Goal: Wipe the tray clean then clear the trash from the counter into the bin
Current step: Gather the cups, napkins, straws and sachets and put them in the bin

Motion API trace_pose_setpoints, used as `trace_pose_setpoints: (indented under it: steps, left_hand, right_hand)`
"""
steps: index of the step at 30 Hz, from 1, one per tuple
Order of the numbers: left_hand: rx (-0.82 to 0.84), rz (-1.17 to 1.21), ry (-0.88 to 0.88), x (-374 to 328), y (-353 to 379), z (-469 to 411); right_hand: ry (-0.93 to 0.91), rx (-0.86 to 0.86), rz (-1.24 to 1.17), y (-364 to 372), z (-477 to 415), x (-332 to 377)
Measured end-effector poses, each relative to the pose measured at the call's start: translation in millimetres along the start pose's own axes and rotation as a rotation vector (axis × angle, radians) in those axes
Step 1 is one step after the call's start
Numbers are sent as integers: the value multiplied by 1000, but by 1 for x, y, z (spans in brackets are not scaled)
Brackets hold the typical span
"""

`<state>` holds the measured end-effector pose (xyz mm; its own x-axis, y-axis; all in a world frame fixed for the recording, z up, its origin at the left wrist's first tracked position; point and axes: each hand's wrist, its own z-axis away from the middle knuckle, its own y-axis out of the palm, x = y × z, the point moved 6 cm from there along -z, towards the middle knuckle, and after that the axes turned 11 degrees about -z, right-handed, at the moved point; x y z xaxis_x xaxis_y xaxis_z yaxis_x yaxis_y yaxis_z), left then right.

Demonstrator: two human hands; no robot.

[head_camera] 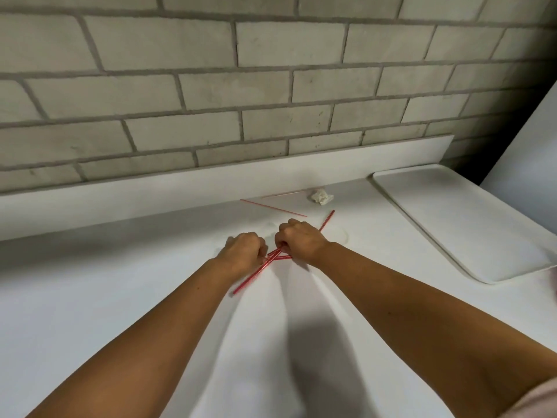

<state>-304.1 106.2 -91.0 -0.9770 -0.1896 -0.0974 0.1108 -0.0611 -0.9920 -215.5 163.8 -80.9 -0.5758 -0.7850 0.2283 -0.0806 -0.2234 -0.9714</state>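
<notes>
Two bare forearms reach across a white counter as a person gathers trash, the second step of the job. The tray looks bare from here, so the wiping appears to be done.

The left hand and right hand meet knuckle to knuckle at mid-counter, both with fingers curled tight. Between them lies a bundle of red straws, crossed like kindling. The right hand grips it at the crossing, and one straw end pokes out beyond its knuckles toward the wall. The left hand pinches the same bundle from the other side, its long straw trailing back toward the person. The fingertips themselves are hidden beneath the hands.

Just beyond the hands a thin loose straw lies flat on the counter, apart from both hands. Past it, near the backsplash, sits a crumpled paper wad. The white tray rests flat on the counter's right end, well apart from the hands.

The next move likely calls for squaring the bundle into one fist, freeing the other hand for the loose straw and wad. No bin is in view, so the carry must go off-frame. A brick wall closes the scene.
</notes>
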Motion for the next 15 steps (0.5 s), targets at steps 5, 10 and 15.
trace_pose_setpoints:
  steps: [5, 10, 15]
  left_hand:
    - [145, 121, 31, -4, 0, 11]
    - [122, 77, -65, 4, 1, 14]
    - [303, 12, -39, -3, 11, 18]
  right_hand:
    - [-20, 13, 36, -4, 0, 5]
    - [24, -27, -77, -6, -2, 2]
    - [44, -157, -257, -23, -1, 9]
